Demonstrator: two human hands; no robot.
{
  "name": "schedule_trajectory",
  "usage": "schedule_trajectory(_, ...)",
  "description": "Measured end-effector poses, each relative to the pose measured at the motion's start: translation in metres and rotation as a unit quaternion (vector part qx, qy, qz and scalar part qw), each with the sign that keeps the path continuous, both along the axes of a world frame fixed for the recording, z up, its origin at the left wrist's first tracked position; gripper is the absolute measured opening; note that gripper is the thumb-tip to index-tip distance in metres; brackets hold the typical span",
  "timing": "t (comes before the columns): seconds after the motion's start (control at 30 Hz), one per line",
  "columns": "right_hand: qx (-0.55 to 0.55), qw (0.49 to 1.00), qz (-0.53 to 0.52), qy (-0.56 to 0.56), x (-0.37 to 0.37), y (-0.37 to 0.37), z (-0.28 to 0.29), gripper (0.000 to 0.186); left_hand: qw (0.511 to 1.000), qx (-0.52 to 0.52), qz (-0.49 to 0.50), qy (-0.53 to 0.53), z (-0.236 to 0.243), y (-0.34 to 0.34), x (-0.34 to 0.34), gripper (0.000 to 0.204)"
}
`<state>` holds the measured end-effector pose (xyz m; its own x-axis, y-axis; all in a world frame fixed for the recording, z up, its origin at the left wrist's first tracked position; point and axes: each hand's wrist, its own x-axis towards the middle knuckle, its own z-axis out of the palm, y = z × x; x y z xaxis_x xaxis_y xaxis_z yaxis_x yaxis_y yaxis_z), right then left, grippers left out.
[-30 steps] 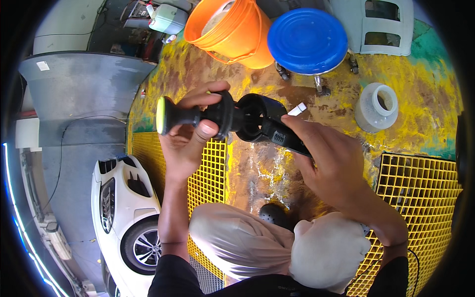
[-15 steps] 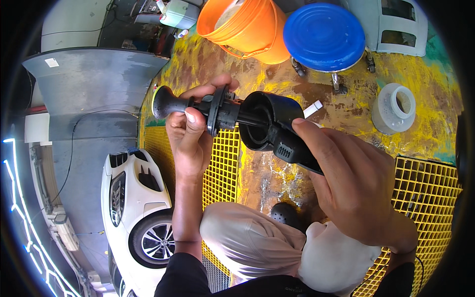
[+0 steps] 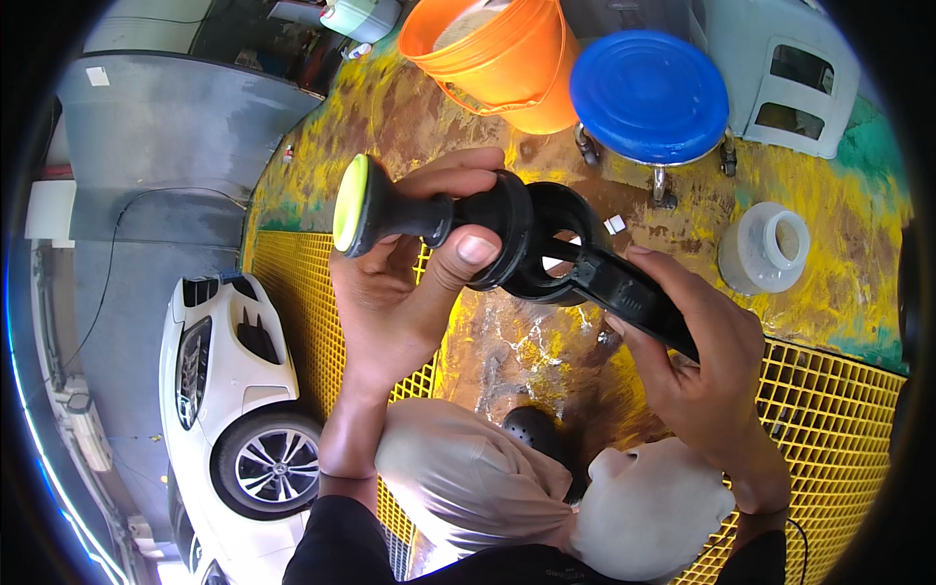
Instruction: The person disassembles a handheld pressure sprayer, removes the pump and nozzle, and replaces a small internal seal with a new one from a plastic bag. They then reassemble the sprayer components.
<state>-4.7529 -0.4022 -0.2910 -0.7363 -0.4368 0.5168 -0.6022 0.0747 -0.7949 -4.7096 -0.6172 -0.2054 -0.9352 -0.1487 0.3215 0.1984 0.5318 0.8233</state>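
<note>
Two hands grip one black polisher (image 3: 531, 244): left hand (image 3: 400, 292) closed around its yellow-capped knob, right hand (image 3: 697, 366) wrapped on its handle.

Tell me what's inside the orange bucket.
The orange bucket shows a pale, greyish-white fill near its rim. What it is, and anything beneath that surface, is hidden by the bucket's wall.

Left hand (image 3: 400, 292) raised at centre, fingers curled, thumb pressed forward; right hand (image 3: 697, 366) lower right, fingers closed in a grip.

A car workshop: white car (image 3: 229, 390) below a paint-stained yellow grating platform (image 3: 292, 292).
</note>
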Motion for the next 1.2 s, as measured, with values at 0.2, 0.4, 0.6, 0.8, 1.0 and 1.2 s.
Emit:
schedule_trajectory(0.2,-0.014,1.0,-0.005,-0.002,0.002,-0.003,0.002,0.045,1.0,-0.006,0.018,-0.003,0.006,-0.002,-0.001,0.043)
schedule_trajectory(0.4,0.003,0.999,-0.009,0.039,0.0,-0.004,0.005,0.047,0.994,0.104,-0.035,0.025,0.006,-0.022,-0.001,0.04)
schedule_trajectory(0.6,0.041,0.994,-0.025,0.096,0.006,0.001,0.019,0.053,0.972,0.154,-0.162,0.068,-0.004,-0.049,-0.006,0.054)
schedule_trajectory(0.8,0.095,0.991,0.006,0.09,0.016,0.014,0.044,0.051,0.953,0.204,-0.212,0.068,-0.007,-0.061,-0.004,0.049)
schedule_trajectory(1.0,0.072,0.993,0.0,0.096,0.016,0.011,0.05,0.052,0.939,0.254,-0.223,0.055,-0.012,-0.064,-0.004,0.045)
schedule_trajectory(1.2,0.085,0.995,0.025,0.052,0.013,0.015,0.048,0.052,0.94,0.279,-0.193,0.044,-0.011,-0.063,-0.005,0.047)
